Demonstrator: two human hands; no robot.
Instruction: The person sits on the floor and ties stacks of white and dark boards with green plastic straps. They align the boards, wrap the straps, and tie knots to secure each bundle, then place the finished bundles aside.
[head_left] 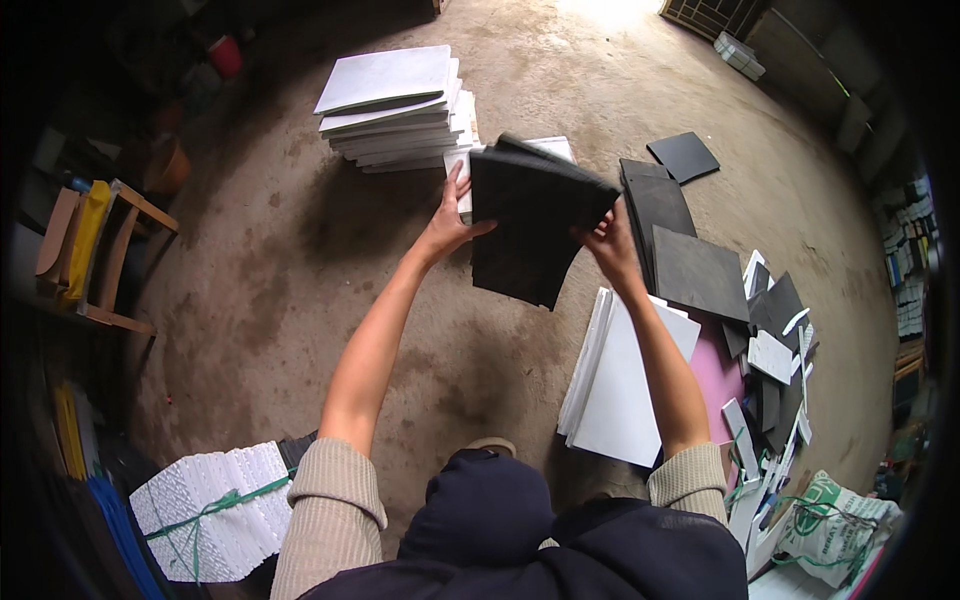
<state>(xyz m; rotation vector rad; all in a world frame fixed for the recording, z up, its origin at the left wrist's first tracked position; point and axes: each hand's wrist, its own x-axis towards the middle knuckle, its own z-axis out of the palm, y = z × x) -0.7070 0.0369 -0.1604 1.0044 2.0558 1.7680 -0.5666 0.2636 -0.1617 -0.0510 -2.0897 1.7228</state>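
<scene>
A small stack of black foam-like sheets point(535, 215) is held up in front of me, its sheets slightly fanned at the top. My left hand point(452, 222) grips the left edge, thumb across the front face. At the right edge, my right hand point(610, 238) has its fingers curled around the sheets, a little blurred. Behind them, a white stack point(549, 149) is mostly hidden. Just right of my right hand lie more black sheets point(698, 272) on the floor, and white sheets point(625, 385) lie below my right forearm.
A tall pile of white sheets point(388, 85) stands at the far left of my hands. White and black offcuts point(775, 355) lie heaped at right, near a printed sack point(830, 525). A tied white bundle point(215, 510) sits lower left; a wooden frame point(118, 245) stands farther left.
</scene>
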